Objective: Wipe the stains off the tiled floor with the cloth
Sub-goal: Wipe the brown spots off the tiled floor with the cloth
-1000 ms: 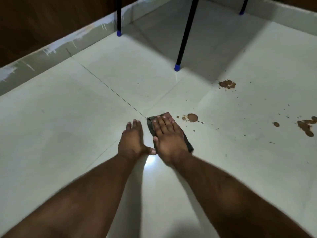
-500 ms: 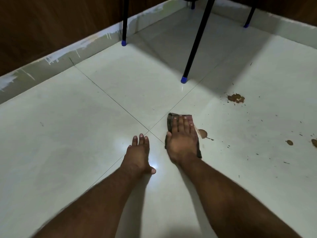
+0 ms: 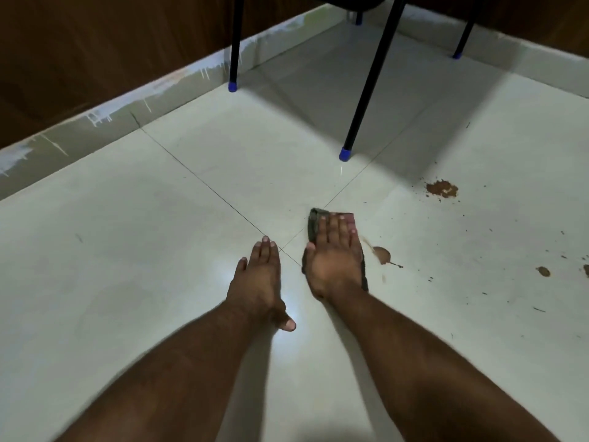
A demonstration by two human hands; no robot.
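My right hand (image 3: 334, 258) lies flat with straight fingers on a dark folded cloth (image 3: 314, 221) and presses it to the pale tiled floor (image 3: 159, 250). Only the cloth's edges show around the hand. Just right of the cloth sits a brown stain (image 3: 382, 255) with a smeared streak toward the cloth. A bigger brown stain (image 3: 442, 188) lies farther back right, and smaller brown spots (image 3: 543, 271) dot the floor at the right edge. My left hand (image 3: 261, 282) rests flat on the bare tile to the left of the cloth, fingers straight, holding nothing.
Black chair legs with blue caps stand behind: one close ahead of the cloth (image 3: 345, 153), one at the back left (image 3: 233, 86), one at the back right (image 3: 456, 54). A grey skirting (image 3: 95, 122) under a brown wall borders the floor on the left.
My right hand has slid the cloth forward and to the right, up against the nearest stain, smearing its left edge. My left hand stays planted on the tile.
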